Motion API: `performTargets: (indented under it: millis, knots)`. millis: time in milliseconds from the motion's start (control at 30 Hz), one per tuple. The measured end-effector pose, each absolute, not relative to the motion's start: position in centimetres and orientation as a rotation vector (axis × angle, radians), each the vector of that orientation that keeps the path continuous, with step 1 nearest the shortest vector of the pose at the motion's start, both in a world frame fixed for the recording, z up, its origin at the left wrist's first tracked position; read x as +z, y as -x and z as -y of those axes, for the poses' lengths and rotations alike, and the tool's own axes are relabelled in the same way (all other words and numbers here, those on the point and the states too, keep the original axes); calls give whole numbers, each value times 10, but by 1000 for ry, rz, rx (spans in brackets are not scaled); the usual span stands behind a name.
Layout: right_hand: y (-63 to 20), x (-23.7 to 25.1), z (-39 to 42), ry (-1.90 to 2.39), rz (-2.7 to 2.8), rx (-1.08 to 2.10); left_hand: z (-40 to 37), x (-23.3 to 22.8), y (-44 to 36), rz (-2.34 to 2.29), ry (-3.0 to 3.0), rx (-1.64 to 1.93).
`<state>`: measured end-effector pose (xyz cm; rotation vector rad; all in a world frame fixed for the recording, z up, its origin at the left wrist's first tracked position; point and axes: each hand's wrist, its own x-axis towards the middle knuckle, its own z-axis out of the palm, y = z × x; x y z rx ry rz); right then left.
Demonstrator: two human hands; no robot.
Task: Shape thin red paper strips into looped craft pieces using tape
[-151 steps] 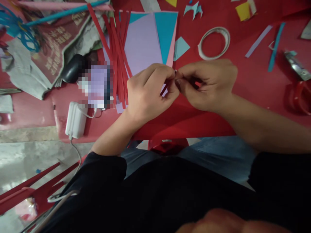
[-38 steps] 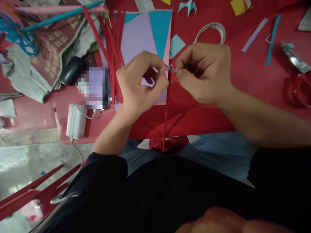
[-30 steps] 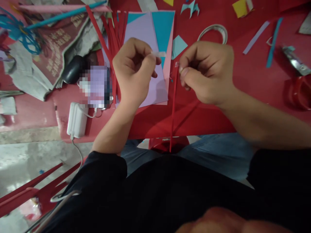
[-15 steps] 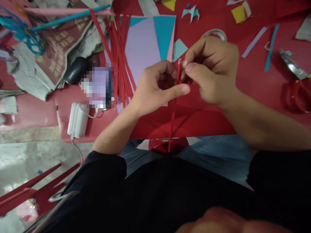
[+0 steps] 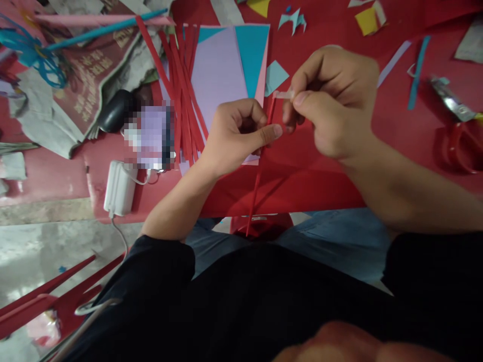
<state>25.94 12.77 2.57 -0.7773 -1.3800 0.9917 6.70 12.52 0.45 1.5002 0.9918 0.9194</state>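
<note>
The left hand (image 5: 236, 133), which a second ago was lifted away pinching a bit of tape, has come back and now grips the red strip (image 5: 259, 171) just below its top end. The right hand (image 5: 332, 100) pinches a small clear tape piece (image 5: 283, 94) at that top end. The strip hangs from the hands past the surface (image 5: 396, 125) edge toward the lap. Judging by this, the tape is being stuck onto the strip's tip. The lilac sheet (image 5: 219, 70) lies just behind the left hand.
</note>
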Motion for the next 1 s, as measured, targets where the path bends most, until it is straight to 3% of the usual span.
performTargets:
  millis: [1000]
  knots:
    - [-257,25,-131,822,1297,1057,-130,7,-67,-883,-1363,936]
